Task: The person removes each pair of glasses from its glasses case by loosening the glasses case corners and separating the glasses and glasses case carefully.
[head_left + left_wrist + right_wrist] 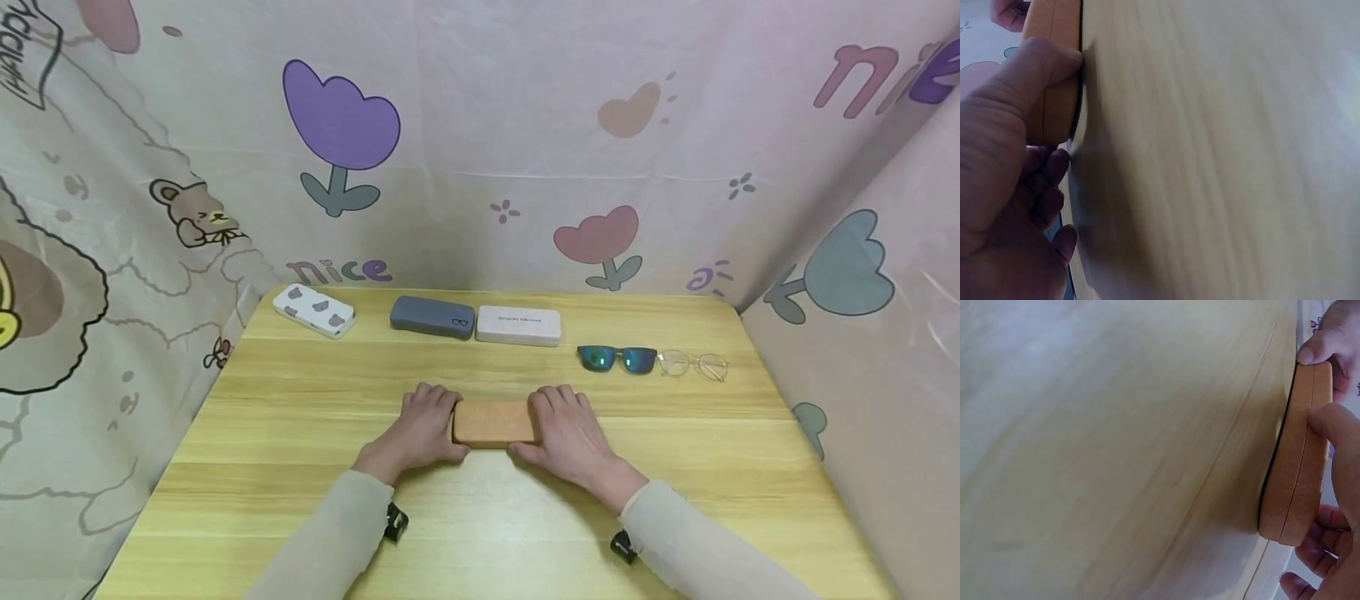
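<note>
Wooden table (480,521), person seen from the forearms down, long pale sleeves (330,533). Tan case (491,423) lies crosswise near the middle of the tabletop, in front of the person, lid closed, seam running along its near side.

Left hand (423,429) grips the case's left end, thumb on the near side, fingers around the end and far side. Right hand (566,437) grips the right end likewise, thumb pressed to the near side by the seam. Whether the case's underside touches the wood all along, I cannot tell.

Back edge, left to right: white case with grey patches (313,310), set at a slant; blue-grey case (431,317) with a small glasses mark; pale lettered case (517,326) just beside it. Farther right and a little nearer: dark sunglasses (597,358), blue-green lenses, and thin-framed clear glasses (712,366) right next to them. Flower-printed cloth (465,108) hangs behind.
</note>
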The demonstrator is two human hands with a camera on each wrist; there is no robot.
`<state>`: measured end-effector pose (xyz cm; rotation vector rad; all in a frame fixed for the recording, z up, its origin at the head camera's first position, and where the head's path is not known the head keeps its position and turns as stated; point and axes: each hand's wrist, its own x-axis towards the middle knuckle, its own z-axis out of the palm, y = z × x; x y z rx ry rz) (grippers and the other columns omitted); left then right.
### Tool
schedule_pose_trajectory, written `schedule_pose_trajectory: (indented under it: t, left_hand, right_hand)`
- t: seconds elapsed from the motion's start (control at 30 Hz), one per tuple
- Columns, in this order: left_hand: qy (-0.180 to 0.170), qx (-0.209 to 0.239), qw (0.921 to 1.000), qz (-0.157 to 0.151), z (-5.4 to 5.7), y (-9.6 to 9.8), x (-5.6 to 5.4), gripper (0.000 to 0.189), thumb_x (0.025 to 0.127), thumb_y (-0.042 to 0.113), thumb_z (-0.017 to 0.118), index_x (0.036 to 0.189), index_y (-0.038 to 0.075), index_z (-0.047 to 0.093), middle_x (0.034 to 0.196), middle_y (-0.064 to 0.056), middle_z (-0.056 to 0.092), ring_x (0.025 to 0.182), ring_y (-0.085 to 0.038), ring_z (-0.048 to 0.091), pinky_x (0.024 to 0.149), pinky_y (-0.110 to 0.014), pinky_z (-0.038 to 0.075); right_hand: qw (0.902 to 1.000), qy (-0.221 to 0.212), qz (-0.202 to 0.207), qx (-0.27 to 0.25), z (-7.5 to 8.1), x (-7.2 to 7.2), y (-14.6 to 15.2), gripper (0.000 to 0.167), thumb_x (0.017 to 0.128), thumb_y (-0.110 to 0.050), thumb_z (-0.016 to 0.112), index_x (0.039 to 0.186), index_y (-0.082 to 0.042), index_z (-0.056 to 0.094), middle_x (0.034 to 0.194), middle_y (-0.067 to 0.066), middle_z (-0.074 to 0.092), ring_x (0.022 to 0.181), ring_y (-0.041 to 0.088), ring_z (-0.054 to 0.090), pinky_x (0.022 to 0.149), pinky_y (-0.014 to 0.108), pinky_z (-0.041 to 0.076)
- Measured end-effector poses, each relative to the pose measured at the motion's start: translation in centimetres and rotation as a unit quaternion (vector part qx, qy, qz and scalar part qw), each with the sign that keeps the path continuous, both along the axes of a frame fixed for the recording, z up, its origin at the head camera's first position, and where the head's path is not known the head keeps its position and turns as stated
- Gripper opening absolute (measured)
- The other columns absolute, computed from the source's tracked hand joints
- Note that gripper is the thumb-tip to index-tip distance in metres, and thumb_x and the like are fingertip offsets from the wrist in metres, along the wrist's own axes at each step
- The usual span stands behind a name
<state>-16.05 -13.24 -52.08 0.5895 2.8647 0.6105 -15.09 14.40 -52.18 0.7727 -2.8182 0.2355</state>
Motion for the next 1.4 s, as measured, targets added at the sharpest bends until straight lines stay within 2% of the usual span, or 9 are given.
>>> schedule_pose_trajectory:
  t: [0.13, 0.33, 0.5, 0.7, 0.9, 1.1, 1.4]
  left_hand:
    - [-0.006, 0.008, 0.9999, -0.002, -0.1, -0.2, -0.1, 0.077, 0.077, 0.047, 0.09, 0.136, 0.006, 0.061, 0.13, -0.009, 0.063, 0.122, -0.031, 0.048, 0.104, -0.05, 0.036]
    - [0.014, -0.012, 0.9997, -0.014, -0.4, -0.3, -0.1, 0.078, 0.077, 0.048, 0.088, 0.137, 0.005, 0.061, 0.13, -0.009, 0.064, 0.121, -0.031, 0.049, 0.105, -0.052, 0.036]
    - [0.016, -0.014, 0.9997, -0.013, -0.3, -0.2, -0.1, 0.08, 0.077, 0.048, 0.089, 0.137, 0.005, 0.061, 0.132, -0.01, 0.064, 0.122, -0.032, 0.049, 0.106, -0.053, 0.036]
    - [0.018, -0.013, 0.9997, -0.01, -0.4, -0.1, 0.1, 0.078, 0.076, 0.048, 0.089, 0.135, 0.005, 0.061, 0.13, -0.01, 0.064, 0.121, -0.032, 0.049, 0.103, -0.051, 0.037]
    - [0.015, -0.012, 0.9998, -0.008, -0.3, -0.1, 0.0, 0.078, 0.076, 0.048, 0.09, 0.135, 0.005, 0.06, 0.129, -0.009, 0.064, 0.12, -0.032, 0.048, 0.102, -0.05, 0.036]
    - [0.016, -0.012, 0.9997, -0.012, -0.3, -0.1, 0.1, 0.078, 0.076, 0.047, 0.089, 0.135, 0.005, 0.06, 0.129, -0.009, 0.064, 0.12, -0.032, 0.049, 0.103, -0.051, 0.037]
    - [0.007, -0.014, 0.9999, -0.007, -0.3, -0.1, 0.1, 0.083, 0.077, 0.048, 0.089, 0.139, 0.003, 0.058, 0.132, -0.011, 0.064, 0.123, -0.033, 0.049, 0.106, -0.052, 0.037]
  right_hand:
    - [1.0, -0.004, 0.005, -0.003, 0.0, -0.2, 0.0, 0.075, 0.082, -0.071, 0.076, 0.119, -0.007, 0.064, 0.12, 0.01, 0.067, 0.107, 0.029, 0.058, 0.087, 0.043, 0.049]
    - [0.9998, -0.003, 0.019, 0.007, 0.4, -0.6, 0.1, 0.073, 0.081, -0.073, 0.074, 0.114, -0.008, 0.066, 0.115, 0.009, 0.068, 0.105, 0.027, 0.059, 0.09, 0.044, 0.049]
    - [0.9997, -0.003, 0.019, 0.015, 0.6, -0.8, 0.1, 0.073, 0.08, -0.074, 0.074, 0.112, -0.01, 0.066, 0.112, 0.008, 0.067, 0.104, 0.025, 0.059, 0.089, 0.043, 0.049]
    - [0.9999, 0.001, 0.011, 0.009, 0.5, 0.0, 0.1, 0.072, 0.085, -0.071, 0.072, 0.119, -0.007, 0.066, 0.119, 0.01, 0.069, 0.108, 0.029, 0.061, 0.088, 0.045, 0.05]
    - [0.999, 0.044, 0.006, 0.002, -0.3, 0.8, 0.1, 0.074, 0.087, -0.073, 0.071, 0.119, -0.007, 0.066, 0.118, 0.01, 0.069, 0.106, 0.03, 0.063, 0.086, 0.045, 0.051]
    - [0.9983, 0.054, 0.021, -0.001, -0.4, 0.0, 0.1, 0.069, 0.086, -0.073, 0.071, 0.108, -0.008, 0.065, 0.11, 0.01, 0.07, 0.1, 0.028, 0.061, 0.083, 0.042, 0.05]
    - [0.9988, 0.038, 0.029, 0.003, 0.0, -0.8, 0.3, 0.072, 0.083, -0.076, 0.07, 0.106, -0.008, 0.067, 0.107, 0.009, 0.07, 0.097, 0.026, 0.06, 0.083, 0.041, 0.048]
